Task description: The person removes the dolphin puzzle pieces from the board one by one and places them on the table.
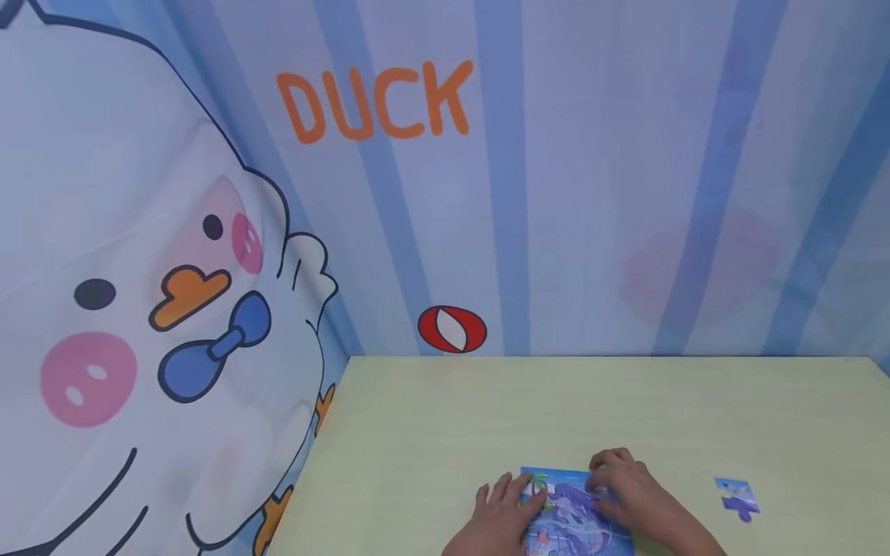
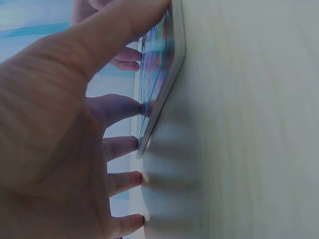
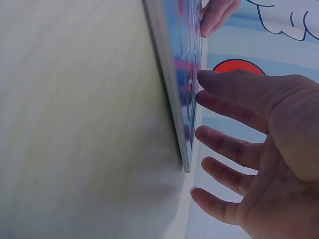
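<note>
A jigsaw puzzle [image 1: 573,517] with a purple dolphin and a palm tree on blue lies flat at the table's front, its lower part cut off by the frame. My left hand [image 1: 495,519] rests along its left side, fingers spread. Thumb and some fingertips touch the picture in the left wrist view, where the puzzle's thin edge [image 2: 172,74] shows; other fingertips reach the table. At the upper right, my right hand [image 1: 636,498] touches the picture with thumb and fingertips. The right wrist view shows this hand's fingers [image 3: 234,152] apart and loosely bent, some beyond the puzzle's corner.
A loose puzzle part [image 1: 738,499] with a knob at its bottom lies on the pale table [image 1: 431,417], right of my right hand. Behind the table hangs a striped blue cloth [image 1: 577,193] with a printed duck and lettering.
</note>
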A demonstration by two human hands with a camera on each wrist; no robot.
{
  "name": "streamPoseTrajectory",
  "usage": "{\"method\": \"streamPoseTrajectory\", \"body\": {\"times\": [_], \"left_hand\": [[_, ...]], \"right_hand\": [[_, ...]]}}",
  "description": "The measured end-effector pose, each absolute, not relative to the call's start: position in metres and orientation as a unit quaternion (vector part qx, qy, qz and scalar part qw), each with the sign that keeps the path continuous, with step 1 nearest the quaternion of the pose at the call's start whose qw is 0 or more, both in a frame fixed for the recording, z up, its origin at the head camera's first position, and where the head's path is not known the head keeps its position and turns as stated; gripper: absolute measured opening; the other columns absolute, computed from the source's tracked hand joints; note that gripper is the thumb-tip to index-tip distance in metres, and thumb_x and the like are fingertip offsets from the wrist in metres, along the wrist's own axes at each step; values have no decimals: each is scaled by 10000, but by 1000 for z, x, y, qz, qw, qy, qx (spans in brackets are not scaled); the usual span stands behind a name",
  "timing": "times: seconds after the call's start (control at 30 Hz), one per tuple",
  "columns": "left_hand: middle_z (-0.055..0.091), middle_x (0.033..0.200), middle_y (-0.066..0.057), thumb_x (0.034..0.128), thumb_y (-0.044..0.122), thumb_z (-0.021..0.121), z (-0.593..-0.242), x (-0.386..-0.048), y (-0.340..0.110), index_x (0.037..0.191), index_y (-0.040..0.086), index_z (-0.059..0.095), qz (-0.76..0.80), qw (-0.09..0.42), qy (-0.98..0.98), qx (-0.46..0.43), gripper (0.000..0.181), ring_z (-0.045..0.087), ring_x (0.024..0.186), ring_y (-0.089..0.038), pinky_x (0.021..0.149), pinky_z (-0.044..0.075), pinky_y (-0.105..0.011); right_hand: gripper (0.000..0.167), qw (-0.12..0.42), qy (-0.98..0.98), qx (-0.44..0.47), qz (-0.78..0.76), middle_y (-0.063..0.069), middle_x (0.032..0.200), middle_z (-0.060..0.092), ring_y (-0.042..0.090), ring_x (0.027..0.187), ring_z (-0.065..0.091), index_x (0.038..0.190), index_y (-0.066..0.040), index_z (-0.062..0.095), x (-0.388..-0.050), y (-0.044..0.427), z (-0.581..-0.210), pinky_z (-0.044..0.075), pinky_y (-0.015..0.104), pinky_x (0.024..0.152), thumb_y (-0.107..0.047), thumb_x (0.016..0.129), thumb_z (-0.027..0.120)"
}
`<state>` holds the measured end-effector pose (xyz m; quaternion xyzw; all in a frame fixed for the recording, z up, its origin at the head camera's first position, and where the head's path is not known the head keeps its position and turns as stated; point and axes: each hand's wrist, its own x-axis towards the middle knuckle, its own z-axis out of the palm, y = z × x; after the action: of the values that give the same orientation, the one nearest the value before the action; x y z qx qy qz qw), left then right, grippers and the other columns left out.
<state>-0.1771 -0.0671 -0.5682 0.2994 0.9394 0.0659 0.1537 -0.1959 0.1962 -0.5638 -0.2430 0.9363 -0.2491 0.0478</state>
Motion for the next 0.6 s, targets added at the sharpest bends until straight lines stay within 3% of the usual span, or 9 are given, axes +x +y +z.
{"method": "streamPoseTrajectory", "body": {"times": [0.3, 0.6], "left_hand": [[299, 1623, 35, 770, 704, 729, -566, -177, -67, 1560, 314, 383, 83, 165, 942, 281, 947, 267, 1489, -259, 1123, 302, -549], [305, 1624, 49, 749, 709, 742, -565, -177, -66, 1532, 282, 406, 86, 166, 943, 276, 954, 269, 1490, -245, 1119, 315, -539]], "right_hand": [[103, 43, 944, -233, -231, 6, 1061, 603, 330, 1060, 519, 844, -201, 753, -199, 190, -561, 460, 572, 837, -151, 814, 838], [169, 12, 934, -283, -219, -8, 1036, 601, 302, 1036, 518, 769, -223, 705, -205, 192, -565, 457, 519, 795, -123, 814, 834]]}}
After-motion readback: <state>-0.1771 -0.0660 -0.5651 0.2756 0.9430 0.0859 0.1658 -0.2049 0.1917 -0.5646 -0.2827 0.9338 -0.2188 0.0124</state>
